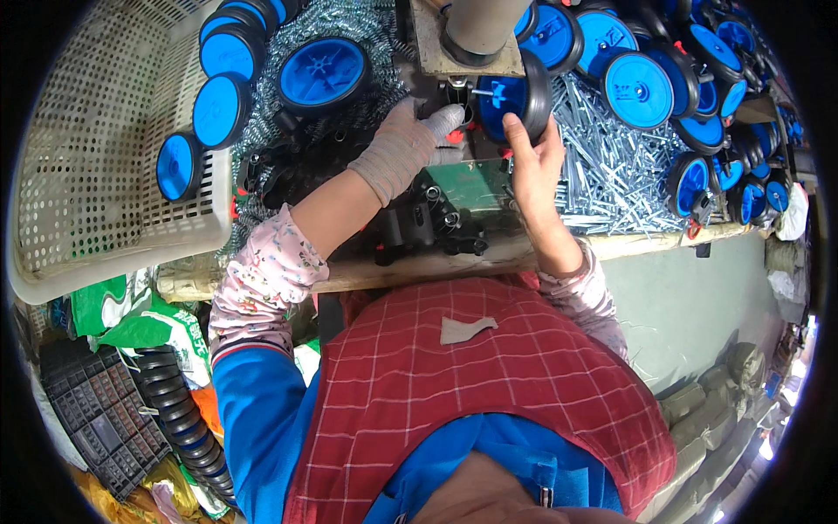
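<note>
My right hand (534,162), bare, grips a black-tyred wheel with a blue hub (536,94), thumb and fingers at its rim. A thin metal pin (484,92) runs sideways from the hub to the foot of the press head (458,81). My left hand (403,144), in a grey knitted glove, is closed at a small black plastic part (461,109) beneath that head. Its fingers partly hide the part. Below the hands lies a green plate (471,185), with black plastic fittings (408,225) beside it.
A perforated white crate (87,175) stands at the left, blue wheels (220,109) along its edge. Springs (384,26) cover the bench behind my left hand. Long metal pins (602,166) and more wheels (639,90) are heaped at the right. The bench's wooden edge (367,278) runs before me.
</note>
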A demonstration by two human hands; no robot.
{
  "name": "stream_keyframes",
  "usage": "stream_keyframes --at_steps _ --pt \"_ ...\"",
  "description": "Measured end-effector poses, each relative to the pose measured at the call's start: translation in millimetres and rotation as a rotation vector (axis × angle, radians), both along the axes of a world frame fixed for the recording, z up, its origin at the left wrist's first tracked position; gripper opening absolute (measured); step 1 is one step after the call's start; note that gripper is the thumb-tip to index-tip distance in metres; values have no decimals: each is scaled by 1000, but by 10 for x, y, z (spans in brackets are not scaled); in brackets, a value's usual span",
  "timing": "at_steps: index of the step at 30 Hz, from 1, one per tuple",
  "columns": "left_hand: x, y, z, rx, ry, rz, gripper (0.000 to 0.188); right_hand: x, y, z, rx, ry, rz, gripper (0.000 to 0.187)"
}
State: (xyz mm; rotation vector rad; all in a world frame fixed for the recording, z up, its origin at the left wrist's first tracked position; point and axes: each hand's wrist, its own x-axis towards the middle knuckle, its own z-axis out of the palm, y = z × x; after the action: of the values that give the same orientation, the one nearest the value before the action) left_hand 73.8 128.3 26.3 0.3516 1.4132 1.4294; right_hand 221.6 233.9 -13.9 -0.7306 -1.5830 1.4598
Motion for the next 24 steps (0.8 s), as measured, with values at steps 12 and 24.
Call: stream_keyframes --at_steps 12,24 --pt "-64 24 -35 53 -16 -41 43 -89 -147 48 337 -237 64 70" --pt "-884 -364 237 -462 1957 -325 36 630 2392 875 497 -438 261 30"
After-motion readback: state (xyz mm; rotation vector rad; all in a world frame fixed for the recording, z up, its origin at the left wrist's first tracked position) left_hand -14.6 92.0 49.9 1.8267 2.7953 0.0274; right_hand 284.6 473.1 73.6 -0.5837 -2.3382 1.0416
